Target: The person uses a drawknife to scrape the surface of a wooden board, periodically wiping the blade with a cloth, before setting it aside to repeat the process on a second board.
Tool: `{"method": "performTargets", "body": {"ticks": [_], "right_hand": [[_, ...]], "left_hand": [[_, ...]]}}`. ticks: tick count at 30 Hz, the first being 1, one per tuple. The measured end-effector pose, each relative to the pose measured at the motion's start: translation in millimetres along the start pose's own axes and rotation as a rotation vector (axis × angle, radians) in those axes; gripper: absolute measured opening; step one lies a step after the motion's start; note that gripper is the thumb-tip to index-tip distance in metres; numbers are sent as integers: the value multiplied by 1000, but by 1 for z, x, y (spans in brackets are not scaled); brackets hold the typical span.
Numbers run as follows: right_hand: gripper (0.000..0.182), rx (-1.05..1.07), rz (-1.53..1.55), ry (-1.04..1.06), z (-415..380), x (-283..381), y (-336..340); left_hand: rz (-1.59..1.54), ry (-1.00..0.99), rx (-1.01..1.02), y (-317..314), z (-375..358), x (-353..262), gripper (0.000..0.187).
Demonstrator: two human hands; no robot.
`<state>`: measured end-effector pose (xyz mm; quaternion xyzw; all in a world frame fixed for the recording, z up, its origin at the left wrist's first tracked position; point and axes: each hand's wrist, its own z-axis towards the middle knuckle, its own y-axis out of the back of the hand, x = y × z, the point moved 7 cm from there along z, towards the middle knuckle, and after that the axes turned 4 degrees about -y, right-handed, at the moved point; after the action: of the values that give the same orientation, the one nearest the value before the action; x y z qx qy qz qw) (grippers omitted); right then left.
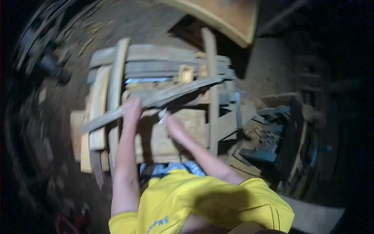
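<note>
1. Wooden strip (183, 90): slants near left to far right; probably stiff, fairly light, rough, splintery.
2. Right hand (172, 124): grip looks curled around small pale thing (163, 116); blurred, can't tell what.
3. Left hand (132, 108): grip closed on strip, just left of its middle; middle should balance best.
4. Far end: crosses right slat (214, 121); contact unclear.

A woodworking shop, by its planks (183, 89), scrap-strewn floor (142, 23) and cluttered wooden box (282, 100).
</note>
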<state>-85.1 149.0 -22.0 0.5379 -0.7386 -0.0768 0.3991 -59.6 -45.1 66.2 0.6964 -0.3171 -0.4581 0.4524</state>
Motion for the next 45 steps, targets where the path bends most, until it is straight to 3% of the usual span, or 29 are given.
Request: {"method": "performTargets", "body": {"ticks": [1, 3, 4, 5, 6, 7, 8, 15, 19, 20, 21, 23, 25, 29, 31, 35, 37, 39, 41, 43, 44, 45], "right_hand": [[42, -165, -242, 299, -29, 24, 20], [40, -138, -80, 251, -24, 13, 21], [41, 59, 317, -102, -48, 29, 28], [40, -23, 342, 49, -40, 43, 28], [37, -29, 71, 145, 3, 38, 18], [34, -80, -235, 337, -16, 69, 31], [34, -111, -262, 409, -13, 72, 31], [39, -92, -204, 402, -59, 25, 39], [34, -98, -172, 416, -23, 66, 34], [36, -119, -187, 521, -23, 81, 37], [36, -145, -214, 399, -22, 85, 41], [34, -143, -273, 380, -35, 75, 41], [26, -100, -111, 344, -62, 50, 43], [26, -84, -134, 319, -71, 21, 35], [26, -131, -61, 437, -51, 51, 37], [27, -93, -147, 401, -25, 78, 37], [30, -117, -44, 465, -35, 49, 32], [31, 5, -247, 212, -61, 17, 32], [30, -3, -131, 166, -71, -4, 29], [29, 11, 340, 172, 2, -50, -19], [28, 26, 19, 102, -15, -7, 4], [24, -87, -89, 346, -21, 33, 20]], "left_hand": [[114, -49, -259, 14, -5, -17, 15], [127, -112, -201, -16, -2, -3, 13], [197, -87, -354, -15, -8, 1, 8], [230, -70, -374, 3, -20, -9, 10], [233, -87, -345, -30, 3, 13, 8], [218, -180, -533, -21, -5, 5, 4], [257, -174, -597, -23, -6, 3, 3], [379, -104, -502, -8, -9, -6, 6], [465, -114, -615, -26, -7, 1, 6], [403, -119, -536, -29, -1, 6, 6], [344, -126, -458, -28, 0, 5, 6], [356, -125, -393, -9, -6, -8, 6], [383, -114, -386, -16, -4, -10, 7], [420, -94, -420, -11, -4, -5, 9], [359, -104, -345, -12, -5, -6, 12], [278, -131, -389, -3, -9, -10, 10], [270, -154, -427, 0, -8, -12, 10], [324, -62, -276, -11, 0, -3, 8], [290, -155, -391, -16, 0, 2, 6], [217, -123, -386, -17, 2, 3, 8], [190, -174, -395, -14, -1, 3, 6], [171, -216, -404, -15, 1, -4, 5]]}}
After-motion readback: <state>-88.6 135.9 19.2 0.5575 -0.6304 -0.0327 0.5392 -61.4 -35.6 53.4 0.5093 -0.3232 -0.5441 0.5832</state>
